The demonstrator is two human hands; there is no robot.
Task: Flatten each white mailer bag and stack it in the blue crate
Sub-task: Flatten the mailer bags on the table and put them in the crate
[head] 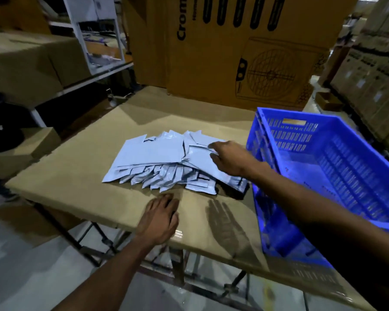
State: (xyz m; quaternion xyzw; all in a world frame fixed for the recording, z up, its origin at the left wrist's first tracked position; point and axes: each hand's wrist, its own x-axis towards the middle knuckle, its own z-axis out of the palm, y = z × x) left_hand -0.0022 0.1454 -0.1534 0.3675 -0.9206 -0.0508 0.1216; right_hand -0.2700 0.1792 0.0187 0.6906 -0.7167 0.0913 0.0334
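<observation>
Large printed cardboard carton (240, 52) fills the upper centre of the frame, standing at the far edge of the work surface. More brown boxes (29, 61) sit on a shelf at upper left; further stacks run down the right edge, blurred.

Table (81, 173), covered in brown cardboard sheet, spans the middle of the frame. Folding metal legs show below it at bottom centre.

Blue crate (337, 167) sits on the table's right side, centre right of frame, slotted walls. Its inside looks bare as far as visible; the near part is hidden by the right forearm.

Pile of white mailer bags (157, 158) lies at frame centre, just left of the crate, touching or nearly touching its wall at the lower right corner. Bags overlap loosely, fanned, many edges sticking out toward the near side.

Right hand (231, 158) reaches over the pile's right end. Fingers curl at the edge of the top bag (198, 156); appears to be a pinch on that edge, though motion blur leaves it uncertain.

Left hand (161, 218) rests flat on the bare table below the pile, fingers straight and spread, holding nothing.

Judgement: first bag being picked, stacking not yet begun.

Risks:
- Slick film, overlapping bags: pinch may lift two at once.
- Dragging the top bag could pull neighbours off the near edge, since the left hand is not steadying the pile.
- An unflattened bag stacks uneven.
</observation>
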